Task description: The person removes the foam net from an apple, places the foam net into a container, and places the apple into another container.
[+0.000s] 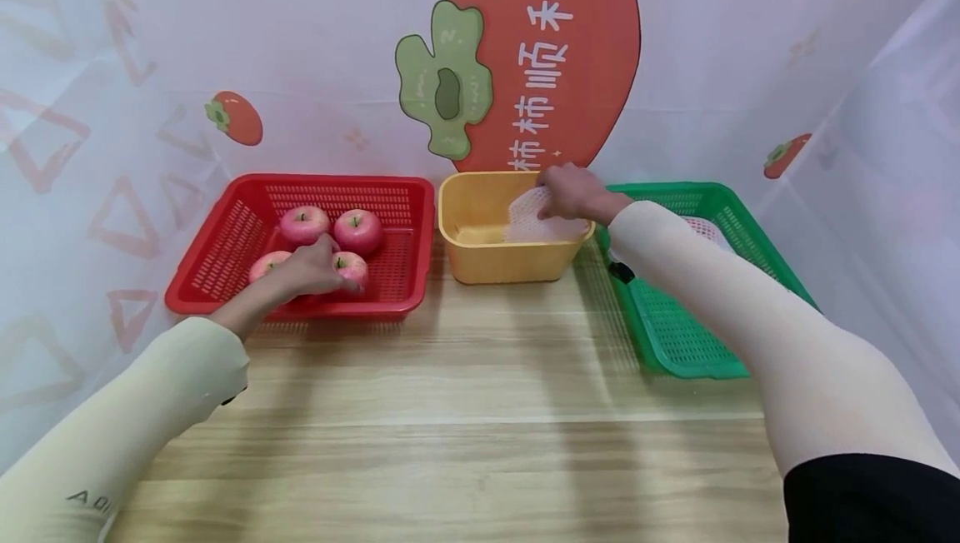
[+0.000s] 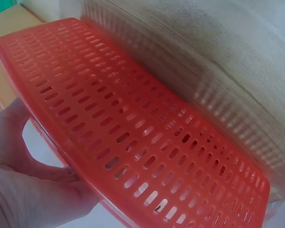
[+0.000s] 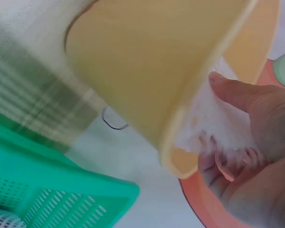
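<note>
In the head view, my left hand (image 1: 311, 270) reaches over the near side of the red basket (image 1: 422, 260), its thumb and fingers about an apple (image 1: 351, 266). The basket's rim hides those fingertips in the left wrist view, so I cannot tell whether they grip it. More apples, including one at the back (image 1: 358, 231), lie around that hand. My right hand (image 1: 573, 191) pinches a white foam net (image 1: 536, 222) at the yellow bin (image 1: 502, 264). The net (image 3: 218, 118) lies between thumb and fingers in the right wrist view, partly inside the bin's mouth.
Right of the yellow bin stands a green basket (image 1: 660, 351), partly under my right forearm. Inside it, a netted item (image 1: 705, 231) shows at the back. A wooden table (image 1: 465, 443) carries the containers. Behind them hangs a printed white cloth (image 1: 337, 43).
</note>
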A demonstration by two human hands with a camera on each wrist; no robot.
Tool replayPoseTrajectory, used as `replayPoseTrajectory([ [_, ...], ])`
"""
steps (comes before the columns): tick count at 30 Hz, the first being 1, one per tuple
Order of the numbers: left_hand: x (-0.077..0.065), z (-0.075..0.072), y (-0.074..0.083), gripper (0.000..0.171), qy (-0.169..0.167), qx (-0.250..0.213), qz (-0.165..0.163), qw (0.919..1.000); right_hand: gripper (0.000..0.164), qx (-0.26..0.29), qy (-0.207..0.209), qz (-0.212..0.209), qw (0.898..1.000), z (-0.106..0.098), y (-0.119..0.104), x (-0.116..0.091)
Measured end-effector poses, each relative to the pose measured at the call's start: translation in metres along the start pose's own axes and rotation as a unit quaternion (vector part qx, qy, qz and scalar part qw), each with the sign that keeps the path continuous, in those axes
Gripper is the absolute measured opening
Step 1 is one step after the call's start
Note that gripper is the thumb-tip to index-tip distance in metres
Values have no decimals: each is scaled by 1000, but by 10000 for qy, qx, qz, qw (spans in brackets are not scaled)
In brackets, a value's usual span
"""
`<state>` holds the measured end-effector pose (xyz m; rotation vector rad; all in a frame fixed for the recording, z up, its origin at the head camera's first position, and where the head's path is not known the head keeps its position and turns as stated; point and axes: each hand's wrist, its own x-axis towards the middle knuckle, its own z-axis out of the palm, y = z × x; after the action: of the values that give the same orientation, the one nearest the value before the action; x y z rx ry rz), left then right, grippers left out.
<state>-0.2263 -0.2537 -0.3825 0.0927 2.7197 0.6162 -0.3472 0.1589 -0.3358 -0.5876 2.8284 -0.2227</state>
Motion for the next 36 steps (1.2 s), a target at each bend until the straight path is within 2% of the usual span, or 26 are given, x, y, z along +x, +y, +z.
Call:
replayPoseTrajectory([
  [7, -1, 0, -1, 58, -321, 237, -24, 9992, 63, 170, 693, -172, 9973, -18, -3, -8],
  [13, 1, 2, -6, 53, -484, 309, 9, 9983, 53, 197, 1206, -572, 9909, -32, -5, -19],
  [16, 2, 3, -8, 54, -540, 297, -7, 9981, 48, 331, 1307, -558, 9893, -38, -5, -24],
  [20, 3, 3, -7, 60, -603, 282, -14, 9978, 46, 395, 1215, -268, 9914, -38, -2, -28],
  [25, 2, 3, -5, 67, -636, 347, 29, 9974, 41, 342, 892, 65, 9954, -29, 2, -28],
  [31, 1, 3, -6, 70, -582, 226, 7, 9980, 39, 397, 555, 71, 9976, -12, 3, -26],
  [36, 0, 1, -3, 67, -468, 115, 21, 9988, 36, 258, 342, 17, 9991, 1, -1, -22],
])
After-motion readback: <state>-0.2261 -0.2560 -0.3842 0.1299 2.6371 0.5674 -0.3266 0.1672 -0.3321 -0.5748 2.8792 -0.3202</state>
